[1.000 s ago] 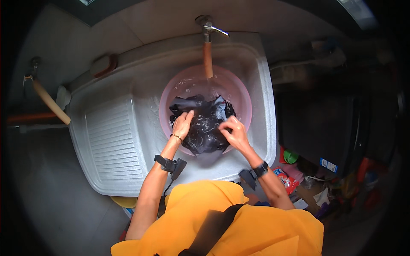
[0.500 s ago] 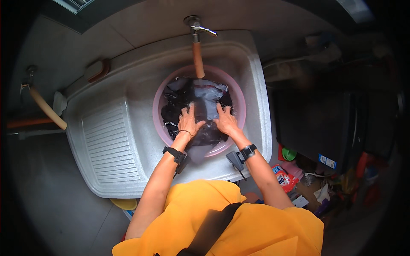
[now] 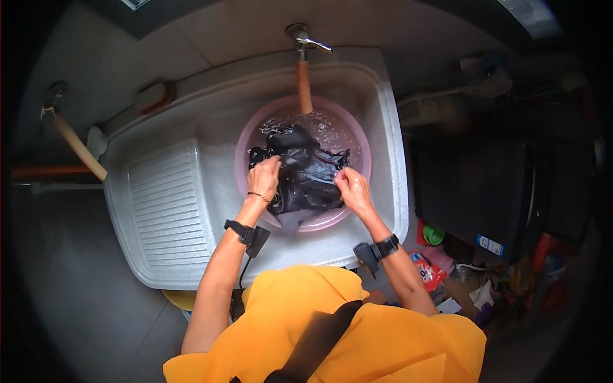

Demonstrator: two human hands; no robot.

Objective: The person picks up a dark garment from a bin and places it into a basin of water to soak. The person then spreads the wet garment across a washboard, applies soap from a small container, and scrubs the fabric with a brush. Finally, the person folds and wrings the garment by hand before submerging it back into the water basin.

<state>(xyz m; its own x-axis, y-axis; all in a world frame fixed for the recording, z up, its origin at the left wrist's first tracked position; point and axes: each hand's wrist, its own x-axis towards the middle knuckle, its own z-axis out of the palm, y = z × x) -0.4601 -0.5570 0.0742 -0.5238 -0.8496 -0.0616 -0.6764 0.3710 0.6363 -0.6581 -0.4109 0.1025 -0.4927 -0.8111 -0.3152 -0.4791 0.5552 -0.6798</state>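
Wet dark clothes lie bunched in a pink round basin of water, and a greyish piece hangs over its near rim. My left hand is closed on the dark cloth at the bunch's left side. At the right side, my right hand pinches the cloth's edge between thumb and fingers. Straight above the basin's far part, an orange hose hangs from a metal tap.
The basin stands in a grey stone sink with a ribbed washboard on the left. A second hose hangs from another tap at far left. To the right are a black appliance, a red packet and a green lid.
My hands have moved apart, from spread fingers over the clothes to closed grips at either side. The clothes are gathered towards the middle, and more water shows at the basin's far side.
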